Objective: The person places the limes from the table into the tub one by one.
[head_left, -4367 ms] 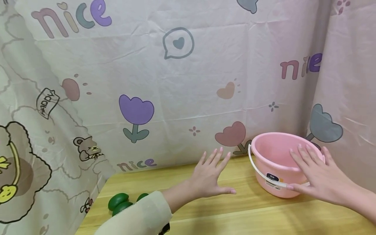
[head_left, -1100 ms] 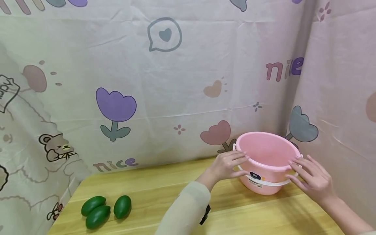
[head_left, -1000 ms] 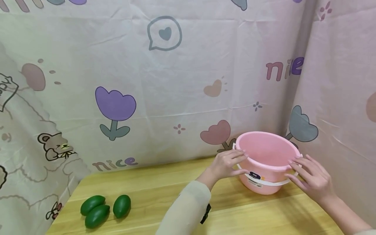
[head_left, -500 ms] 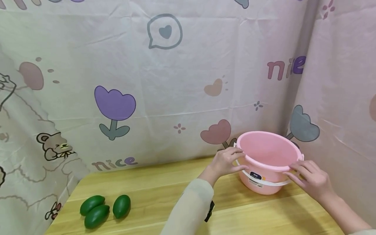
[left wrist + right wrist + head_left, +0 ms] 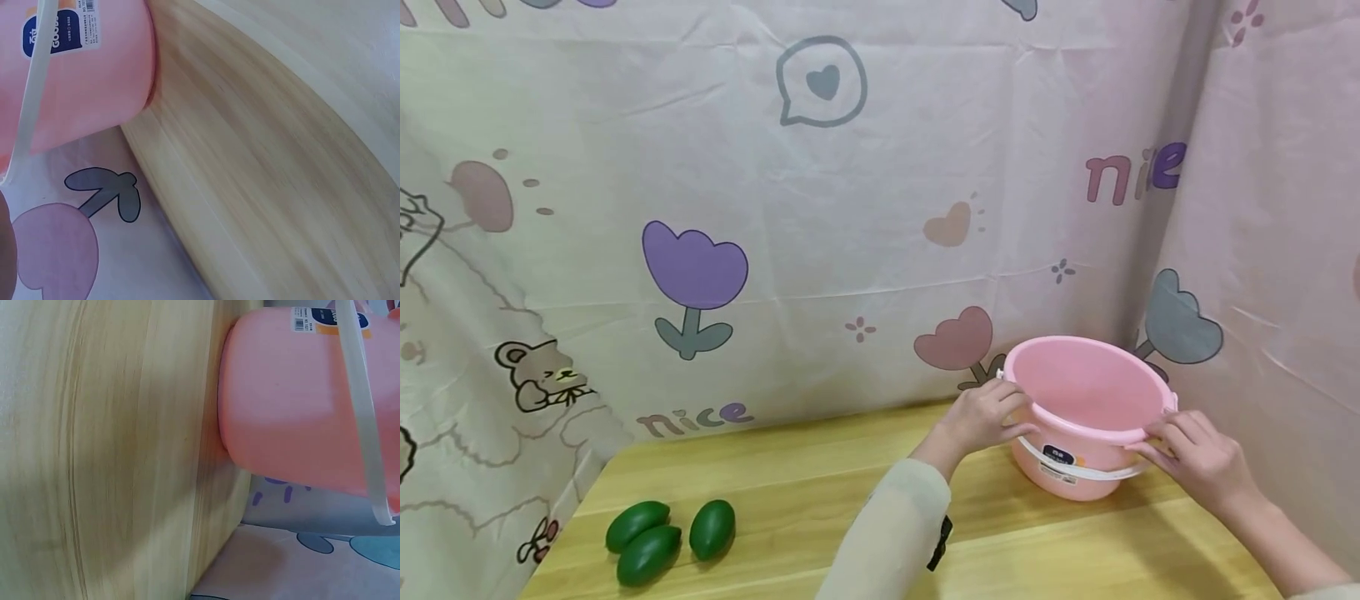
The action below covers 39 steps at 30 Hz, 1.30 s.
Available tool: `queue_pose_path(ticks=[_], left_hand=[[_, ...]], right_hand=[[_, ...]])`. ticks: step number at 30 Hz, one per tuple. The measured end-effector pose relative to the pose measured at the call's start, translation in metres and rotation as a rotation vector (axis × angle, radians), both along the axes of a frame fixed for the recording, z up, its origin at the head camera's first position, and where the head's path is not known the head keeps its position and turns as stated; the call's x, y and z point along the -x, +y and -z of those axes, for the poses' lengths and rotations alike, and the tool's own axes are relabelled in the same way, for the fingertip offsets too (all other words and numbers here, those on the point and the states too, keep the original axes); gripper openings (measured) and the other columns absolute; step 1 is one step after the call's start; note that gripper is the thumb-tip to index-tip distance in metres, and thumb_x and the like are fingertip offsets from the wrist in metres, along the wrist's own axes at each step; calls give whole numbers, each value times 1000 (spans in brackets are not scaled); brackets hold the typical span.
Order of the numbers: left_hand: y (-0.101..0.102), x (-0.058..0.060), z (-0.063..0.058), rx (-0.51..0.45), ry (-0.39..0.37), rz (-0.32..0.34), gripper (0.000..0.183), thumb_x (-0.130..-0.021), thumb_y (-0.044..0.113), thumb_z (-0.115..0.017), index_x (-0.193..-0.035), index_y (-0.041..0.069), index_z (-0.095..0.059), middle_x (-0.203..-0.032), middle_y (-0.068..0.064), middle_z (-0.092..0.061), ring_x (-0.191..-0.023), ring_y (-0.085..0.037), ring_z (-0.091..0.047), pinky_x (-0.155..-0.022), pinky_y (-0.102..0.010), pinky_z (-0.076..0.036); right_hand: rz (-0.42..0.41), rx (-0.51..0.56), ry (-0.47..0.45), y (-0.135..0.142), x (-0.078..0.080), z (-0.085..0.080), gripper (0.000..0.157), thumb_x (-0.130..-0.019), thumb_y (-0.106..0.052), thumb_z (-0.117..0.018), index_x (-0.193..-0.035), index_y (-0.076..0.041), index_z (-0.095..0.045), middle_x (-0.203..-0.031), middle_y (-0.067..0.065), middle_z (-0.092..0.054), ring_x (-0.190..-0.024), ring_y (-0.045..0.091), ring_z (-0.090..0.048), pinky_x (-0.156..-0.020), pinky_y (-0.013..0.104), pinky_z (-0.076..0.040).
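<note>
Head view: we have left hand (image 5: pixel 988 414) and right hand (image 5: pixel 1201 457) on the pink bucket (image 5: pixel 1078 443), one at each side of its front!

And look at those fingers (image 5: pixel 1009 396): on both hands they pinch the rim (image 5: pixel 1086 432), thumbs below on the outer side, though neither wrist view shows us the grip itself. The bucket sits upright at the back right of the bench (image 5: pixel 820 492), its base seemingly flat on the wood, its white handle (image 5: pixel 1101 476) slung low across the front. Taking hold is the step in hand, we'd say, and any move from here calls for both pinches to share the load evenly, with that handle free to swing. Well off to the left lie three green ovals (image 5: pixel 649 555), untouched, two together and one just beside.
</note>
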<state>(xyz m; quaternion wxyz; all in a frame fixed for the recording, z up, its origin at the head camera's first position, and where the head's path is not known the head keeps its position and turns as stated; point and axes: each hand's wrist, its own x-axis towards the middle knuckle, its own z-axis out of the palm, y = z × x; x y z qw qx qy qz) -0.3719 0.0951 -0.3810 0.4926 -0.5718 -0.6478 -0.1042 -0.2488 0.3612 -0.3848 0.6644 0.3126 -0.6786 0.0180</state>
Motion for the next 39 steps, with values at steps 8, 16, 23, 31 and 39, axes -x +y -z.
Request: queue_pose_path(ticks=[8, 16, 23, 31, 39], left_hand=[[1, -1, 0, -47, 26, 41, 33, -81, 47, -71, -86, 15, -65, -84, 7, -62, -79, -8, -58, -75, -11, -47], [-7, -7, 4, -83, 22, 20, 37, -77, 50, -72, -83, 15, -63, -81, 7, -60, -76, -6, -57, -70, -9, -47], [-8, -9, 5, -74, 3, -3, 38, -77, 49, -73, -85, 14, -62, -82, 6, -58, -80, -7, -56, -73, -8, -47], [-5, -10, 4, -62, -9, -31, 38, -77, 50, -73, -87, 14, -63, -85, 5, -57, -83, -8, -56, -75, -8, -47], [-6, -14, 9, -55, -9, -42, 39, -77, 50, -72, -86, 14, -62, -84, 4, -57, -80, -8, -55, -75, -11, -47]], right_hand=[[-12, -8, 17, -2, 1, 4, 54, -90, -49, -55, -63, -3, -60, -60, 6, -56, -55, 27, -49, -54, 25, -44], [-41, -11, 57, -10, 2, 4, 54, -91, -47, -56, -62, -1, -58, -58, 8, -55, -51, 28, -49, -41, 35, -39], [-84, 4, 42, -15, -2, -5, 57, -87, -52, -59, -60, -2, -58, -56, 5, -55, -49, 20, -45, -36, 29, -35], [-114, -4, -14, -11, -8, -12, 55, -86, -52, -61, -64, -1, -61, -60, 4, -58, -55, 17, -48, -47, 18, -39], [-52, 3, 15, -10, -6, -3, 57, -87, -54, -58, -60, -4, -55, -56, 4, -51, -49, 18, -42, -36, 27, -33]])
